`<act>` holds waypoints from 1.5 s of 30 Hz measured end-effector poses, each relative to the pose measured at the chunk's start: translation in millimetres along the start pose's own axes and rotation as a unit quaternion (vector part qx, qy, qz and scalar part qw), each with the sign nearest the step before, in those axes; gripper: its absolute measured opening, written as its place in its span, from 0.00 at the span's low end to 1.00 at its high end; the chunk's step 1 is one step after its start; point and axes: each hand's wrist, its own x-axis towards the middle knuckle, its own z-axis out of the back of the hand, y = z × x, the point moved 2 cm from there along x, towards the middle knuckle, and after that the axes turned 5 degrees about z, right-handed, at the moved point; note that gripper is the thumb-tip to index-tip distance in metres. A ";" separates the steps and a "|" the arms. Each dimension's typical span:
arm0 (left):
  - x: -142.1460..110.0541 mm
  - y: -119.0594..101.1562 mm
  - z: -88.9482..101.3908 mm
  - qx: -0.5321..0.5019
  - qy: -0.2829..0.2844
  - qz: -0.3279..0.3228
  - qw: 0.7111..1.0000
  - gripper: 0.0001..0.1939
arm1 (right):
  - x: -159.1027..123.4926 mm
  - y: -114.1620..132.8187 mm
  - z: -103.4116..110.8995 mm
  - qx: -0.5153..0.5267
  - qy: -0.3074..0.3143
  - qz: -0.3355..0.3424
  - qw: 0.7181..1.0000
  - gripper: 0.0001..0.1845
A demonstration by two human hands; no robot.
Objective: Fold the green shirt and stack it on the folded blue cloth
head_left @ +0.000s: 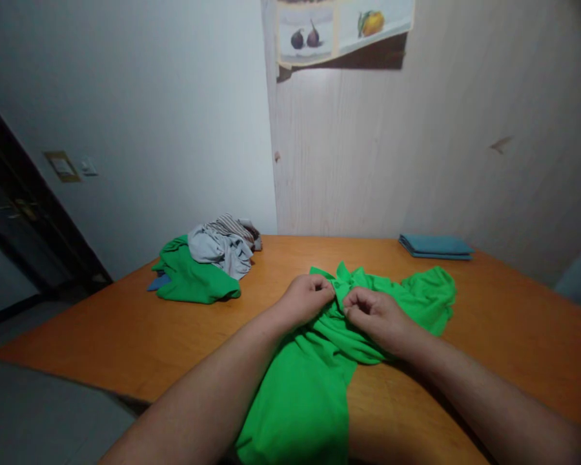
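Note:
A bright green shirt (300, 394) with what looks like a collar lies crumpled on the table, its lower part reaching toward me at the near edge. My left hand (308, 296) pinches the cloth close to the collar, fingers closed. Just to the right, my right hand (372, 316) is also closed in a pinch on the shirt's front. Only a small gap separates the two hands. A bunched part of the shirt spreads out to the right, beyond my right hand. The fingertips partly hide the cloth between them.
On the orange wooden table (111, 329), a loose heap holds a green garment (193, 278), a grey garment (217, 248) and a striped cloth (230, 225). A folded blue cloth (436, 245) lies at the back right. A wall stands directly behind the table.

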 end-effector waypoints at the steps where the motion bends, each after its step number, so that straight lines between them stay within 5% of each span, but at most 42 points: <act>1: -0.8 -0.8 1.2 -0.029 -0.001 0.013 0.999 0.07 | -0.1 0.0 -0.3 -0.013 0.003 0.008 1.000 0.06; 6: -2.8 -3.2 2.9 -0.110 0.000 0.041 0.993 0.09 | -0.5 2.6 0.0 -0.056 0.010 0.037 0.998 0.04; 14: -3.6 1.0 -3.7 -0.100 0.001 0.059 0.993 0.10 | -1.4 5.7 -3.4 -0.110 0.050 0.094 0.988 0.05; 24: -8.2 -8.0 -4.3 -0.063 0.045 0.001 0.997 0.09 | 4.4 12.0 5.5 -0.056 -0.081 0.049 0.994 0.05; 33: -10.4 -13.1 -3.0 0.007 0.075 -0.038 0.996 0.08 | 4.2 12.7 4.0 -0.032 -0.062 0.035 0.997 0.06; 45: -11.6 -15.4 -2.3 0.022 0.094 -0.041 0.995 0.09 | 4.2 16.5 7.5 -0.124 -0.036 0.038 0.991 0.04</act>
